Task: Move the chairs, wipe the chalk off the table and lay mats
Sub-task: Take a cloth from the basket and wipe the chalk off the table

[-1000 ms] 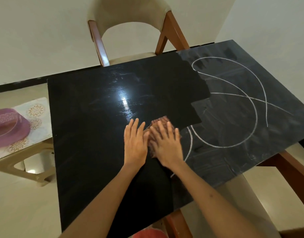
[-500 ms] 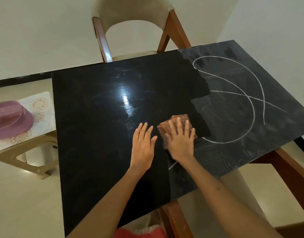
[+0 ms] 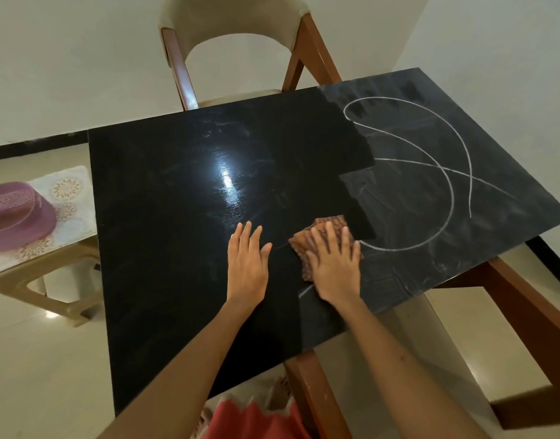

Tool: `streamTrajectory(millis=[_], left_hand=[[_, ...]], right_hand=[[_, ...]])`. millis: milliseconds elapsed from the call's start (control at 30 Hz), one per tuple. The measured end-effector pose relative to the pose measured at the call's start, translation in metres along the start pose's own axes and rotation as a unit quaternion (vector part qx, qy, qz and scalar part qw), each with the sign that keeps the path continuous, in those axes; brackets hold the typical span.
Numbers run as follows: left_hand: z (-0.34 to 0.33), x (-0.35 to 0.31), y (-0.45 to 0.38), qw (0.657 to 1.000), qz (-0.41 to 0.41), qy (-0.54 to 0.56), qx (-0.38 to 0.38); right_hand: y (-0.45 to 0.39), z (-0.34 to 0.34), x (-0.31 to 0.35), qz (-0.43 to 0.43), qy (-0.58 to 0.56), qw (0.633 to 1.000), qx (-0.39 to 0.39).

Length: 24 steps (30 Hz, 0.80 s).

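Observation:
A black table point(image 3: 183, 236) fills the view. Its left part looks dark and glossy; its right part is dusty grey with white chalk curves point(image 3: 452, 182). My right hand point(image 3: 334, 264) presses flat on a brown patterned cloth point(image 3: 327, 224) at the border between the two parts. My left hand point(image 3: 247, 259) lies flat on the tabletop just to the left of the cloth, fingers spread, holding nothing. A short chalk streak point(image 3: 305, 291) shows near my right wrist.
A beige chair with a wooden frame point(image 3: 240, 36) stands at the far side. On the left a plastic stool point(image 3: 34, 280) carries patterned mats point(image 3: 66, 191) and a purple hat point(image 3: 15, 213). Wooden table legs point(image 3: 525, 312) show at the lower right.
My right hand has slid the cloth to the right and slightly away from me, erasing chalk under it. My left hand has shifted right a little and stays flat.

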<state>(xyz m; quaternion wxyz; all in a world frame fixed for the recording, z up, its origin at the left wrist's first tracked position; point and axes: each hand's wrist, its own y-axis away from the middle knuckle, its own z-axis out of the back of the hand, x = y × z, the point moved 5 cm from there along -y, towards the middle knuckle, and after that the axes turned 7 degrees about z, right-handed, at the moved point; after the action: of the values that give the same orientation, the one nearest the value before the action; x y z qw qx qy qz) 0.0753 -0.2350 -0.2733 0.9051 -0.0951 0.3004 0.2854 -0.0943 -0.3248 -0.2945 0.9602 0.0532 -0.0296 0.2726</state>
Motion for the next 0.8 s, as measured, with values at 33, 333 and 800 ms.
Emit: streamTrajectory(millis=[33,333,800], left_hand=[[0.001,0.000,0.001,1.000,-0.003,-0.006,0.002],[0.005,0.003,0.011,0.999,-0.029,-0.022,0.013],[-0.002,-0.010,0.024,0.998,-0.058,-0.020,0.023]], right_hand=[[-0.002,0.001,-0.017,-0.028,0.000,1.000,0.001],[0.011,0.000,-0.023,-0.062,-0.006,0.998,0.032],[0.081,-0.017,0.036,0.062,0.010,0.998,0.011]])
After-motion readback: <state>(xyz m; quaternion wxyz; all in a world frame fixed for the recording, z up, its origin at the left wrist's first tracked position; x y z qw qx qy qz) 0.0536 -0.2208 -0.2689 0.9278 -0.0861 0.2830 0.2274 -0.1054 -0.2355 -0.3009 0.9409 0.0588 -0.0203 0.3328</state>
